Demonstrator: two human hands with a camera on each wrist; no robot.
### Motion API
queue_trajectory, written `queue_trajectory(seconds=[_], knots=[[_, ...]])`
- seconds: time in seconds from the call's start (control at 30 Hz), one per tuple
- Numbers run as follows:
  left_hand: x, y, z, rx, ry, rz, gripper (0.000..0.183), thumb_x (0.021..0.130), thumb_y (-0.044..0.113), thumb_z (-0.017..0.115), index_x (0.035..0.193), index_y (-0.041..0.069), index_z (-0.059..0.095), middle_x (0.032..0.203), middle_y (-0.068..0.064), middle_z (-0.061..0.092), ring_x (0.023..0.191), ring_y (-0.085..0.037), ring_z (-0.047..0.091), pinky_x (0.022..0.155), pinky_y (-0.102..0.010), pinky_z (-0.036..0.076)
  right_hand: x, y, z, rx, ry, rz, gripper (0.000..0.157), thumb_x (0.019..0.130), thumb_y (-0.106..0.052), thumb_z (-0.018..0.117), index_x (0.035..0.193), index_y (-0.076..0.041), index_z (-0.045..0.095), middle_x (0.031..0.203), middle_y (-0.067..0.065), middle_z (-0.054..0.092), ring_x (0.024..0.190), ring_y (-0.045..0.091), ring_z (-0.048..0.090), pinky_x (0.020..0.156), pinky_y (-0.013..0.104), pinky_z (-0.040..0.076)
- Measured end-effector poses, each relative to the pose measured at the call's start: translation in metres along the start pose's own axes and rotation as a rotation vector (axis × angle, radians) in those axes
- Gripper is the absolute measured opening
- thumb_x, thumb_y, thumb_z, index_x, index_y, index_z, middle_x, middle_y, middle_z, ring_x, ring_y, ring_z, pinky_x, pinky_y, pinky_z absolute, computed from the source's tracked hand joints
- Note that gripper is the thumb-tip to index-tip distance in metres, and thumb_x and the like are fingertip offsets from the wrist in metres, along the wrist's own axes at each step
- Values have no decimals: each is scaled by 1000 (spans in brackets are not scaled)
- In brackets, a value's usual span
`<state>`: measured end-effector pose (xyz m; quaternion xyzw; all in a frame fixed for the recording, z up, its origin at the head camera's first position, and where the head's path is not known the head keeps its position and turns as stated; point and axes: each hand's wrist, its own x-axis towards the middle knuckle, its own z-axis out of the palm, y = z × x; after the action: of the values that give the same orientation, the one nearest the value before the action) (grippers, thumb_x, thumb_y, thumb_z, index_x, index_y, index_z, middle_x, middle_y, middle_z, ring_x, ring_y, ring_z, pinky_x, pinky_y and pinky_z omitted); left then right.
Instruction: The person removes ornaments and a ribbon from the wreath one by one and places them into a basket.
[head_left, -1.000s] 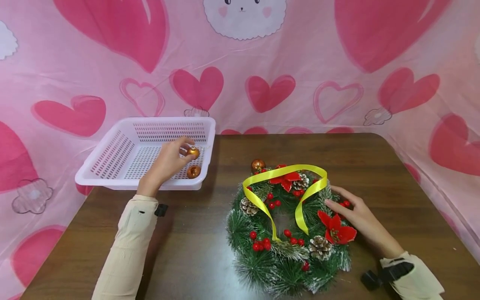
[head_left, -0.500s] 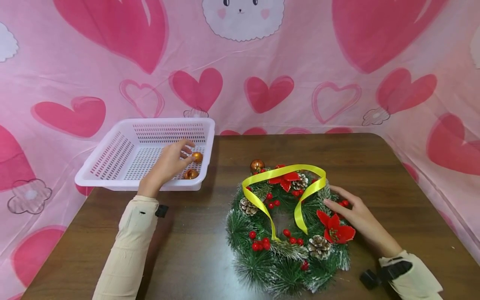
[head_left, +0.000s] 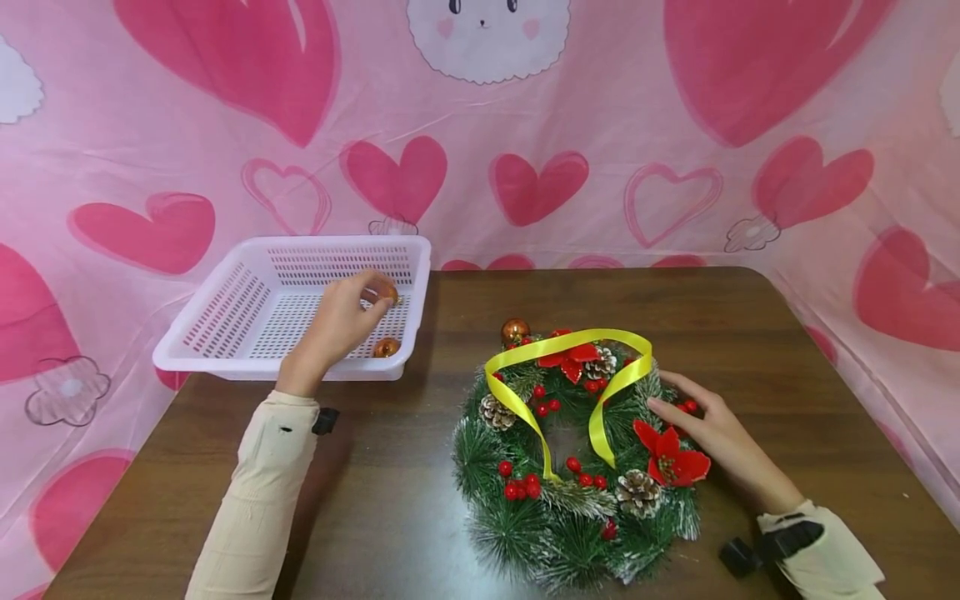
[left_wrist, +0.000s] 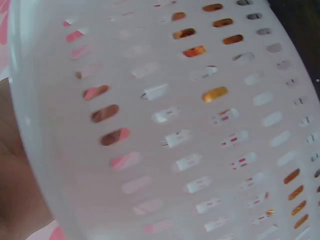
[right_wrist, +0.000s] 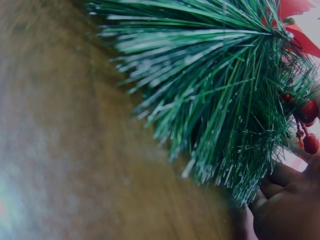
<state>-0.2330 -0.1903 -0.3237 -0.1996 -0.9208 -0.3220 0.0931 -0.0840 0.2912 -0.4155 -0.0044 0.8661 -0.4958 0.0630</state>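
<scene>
Over the right part of the white plastic basket [head_left: 225, 364], my left hand [head_left: 347, 318] pinches a shiny copper-gold Christmas bauble [head_left: 388, 293] between thumb and fingers. Another bauble [head_left: 386, 347] lies on the basket floor just below that hand. In the left wrist view the slotted basket wall [left_wrist: 150, 130] fills most of the picture, with gold and orange showing through some slots. My right hand [head_left: 720, 433] holds the right side of a green Christmas wreath [head_left: 517, 533], thumb on top. The right wrist view shows its pine needles [right_wrist: 215, 90] and my curled fingers beside red berries.
A yellow ribbon [head_left: 577, 337] loops up from the wreath, which carries pine cones, red berries and red poinsettias [head_left: 671, 458]. One copper bauble [head_left: 515, 331] sits at the wreath's far edge. The brown wooden table [head_left: 390, 492] meets a pink heart-print cloth behind.
My left hand had released the bauble half a second ago, with its fingers apart beside it. Now it grips a bauble again, a little higher. The right hand stays in place on the wreath.
</scene>
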Motion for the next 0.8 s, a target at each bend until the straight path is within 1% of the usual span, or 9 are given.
queue_trajectory(seconds=[0.07,0.13,0.2,0.3,0.43,0.53,0.57,0.73,0.8], knots=[[0,3,0,-1,44,32,20,93,11,68,112,3,67,102,-13,71,93,-28,67,80,-47,56,0,0,0,-10,3,-3,59,101,-36,57,152,-10,40,151,17,42,129,35,42,100,60,42],[-1,7,-1,1,74,53,21,92,11,69,112,4,67,102,-12,71,91,-26,66,79,-46,57,0,0,0,-15,5,-11,59,101,-36,57,151,-10,40,150,17,42,129,35,43,100,61,42],[-1,11,-1,-1,92,74,22,91,10,69,112,4,67,103,-13,71,91,-25,66,77,-46,57,0,0,0,0,3,-17,58,101,-35,57,151,-9,40,151,18,42,132,37,40,101,65,39],[-2,18,0,2,110,110,23,91,7,67,113,3,67,102,-13,70,89,-25,66,75,-45,57,-1,0,0,2,4,-22,58,101,-35,57,151,-9,41,151,18,42,132,36,40,101,66,39],[-3,27,3,-14,107,154,23,90,4,66,113,1,66,101,-15,70,87,-25,66,72,-45,57,-2,0,-1,-15,7,-19,58,102,-35,57,151,-10,41,150,16,43,128,34,44,100,60,42],[-4,36,7,-21,93,197,24,90,3,67,113,0,65,102,-16,70,86,-25,67,72,-45,57,-2,0,-2,-16,6,-15,58,102,-36,57,152,-10,40,150,16,43,127,34,45,100,60,43],[-4,39,8,-23,89,214,24,89,2,68,112,-1,65,102,-17,70,86,-25,67,72,-44,57,-2,-1,-3,-13,3,-16,59,102,-35,57,152,-10,40,151,17,41,129,34,42,100,61,42],[-3,49,21,-44,53,278,23,89,0,67,111,-1,65,101,-14,70,85,-23,67,70,-39,57,-2,-1,-2,-7,-1,-12,59,101,-37,57,152,-12,39,154,17,38,130,36,41,96,58,43],[-3,50,28,-47,32,291,22,89,0,67,111,0,65,100,-14,70,85,-22,68,70,-39,57,-2,0,-1,5,-1,-14,59,101,-36,57,152,-12,39,154,17,37,133,38,38,98,62,40]])
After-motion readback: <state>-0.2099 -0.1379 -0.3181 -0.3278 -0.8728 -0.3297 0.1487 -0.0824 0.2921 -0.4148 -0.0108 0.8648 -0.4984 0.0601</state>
